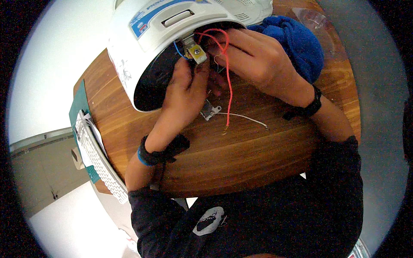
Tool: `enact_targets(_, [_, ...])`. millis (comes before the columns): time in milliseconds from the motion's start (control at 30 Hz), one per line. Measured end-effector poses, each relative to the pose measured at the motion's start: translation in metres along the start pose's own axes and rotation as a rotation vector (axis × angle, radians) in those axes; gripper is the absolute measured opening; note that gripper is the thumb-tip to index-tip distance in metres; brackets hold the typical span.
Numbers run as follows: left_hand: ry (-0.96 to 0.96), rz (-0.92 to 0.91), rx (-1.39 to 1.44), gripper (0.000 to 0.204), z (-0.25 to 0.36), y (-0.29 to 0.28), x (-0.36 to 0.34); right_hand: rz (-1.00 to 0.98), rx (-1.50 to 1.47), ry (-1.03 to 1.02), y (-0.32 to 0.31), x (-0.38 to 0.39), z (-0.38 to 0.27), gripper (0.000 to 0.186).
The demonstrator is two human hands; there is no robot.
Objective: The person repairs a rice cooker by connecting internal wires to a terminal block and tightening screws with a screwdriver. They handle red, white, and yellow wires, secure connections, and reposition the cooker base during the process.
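Watching the white housing [129,51], we're risking a strained blue wire [177,49] at its mouth if our left hand [185,90] is pulling sideways, and a snagged red wire [229,84] farther right along that mouth if our right hand [258,60] is catching its loop. Now the fingers! Our left thumb and fingers are standing slightly apart, bent just below the yellow-faced part [197,53] at the housing's rim; whether they're gripping anything, we're not able to tell. Our right fingers are lying bent at the mouth, right of that part, their tips hiding, so their opening and hold are escaping us.
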State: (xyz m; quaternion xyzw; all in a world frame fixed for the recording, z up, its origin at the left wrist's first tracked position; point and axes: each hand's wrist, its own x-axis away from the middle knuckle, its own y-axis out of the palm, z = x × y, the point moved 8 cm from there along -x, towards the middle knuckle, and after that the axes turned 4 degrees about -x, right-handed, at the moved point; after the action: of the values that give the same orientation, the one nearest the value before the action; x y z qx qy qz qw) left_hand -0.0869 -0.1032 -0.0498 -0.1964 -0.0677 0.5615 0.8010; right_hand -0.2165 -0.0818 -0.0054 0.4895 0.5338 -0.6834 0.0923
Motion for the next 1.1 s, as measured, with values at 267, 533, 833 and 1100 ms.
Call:
enact_targets(267, [0.016, -0.021, 0.057, 0.016, -0.005, 0.001, -0.001, 0.016, -0.014, 0.0, -0.001, -0.001, -0.001, 0.022])
enact_targets(533, [-0.014, -0.018, 0.048, 0.017, -0.006, 0.001, -0.001, 0.006, 0.024, -0.001, 0.001, -0.001, -0.001, 0.023])
enact_targets(833, [0.004, -0.049, 0.075, 0.017, -0.008, 0.002, -0.001, 0.018, 0.034, -0.06, 0.0, -0.001, -0.005, 0.021])
enact_targets(1100, [-0.032, -0.045, 0.071, 0.018, -0.011, 0.002, 0.0, 0.012, 0.045, -0.06, 0.001, -0.001, -0.007, 0.02])
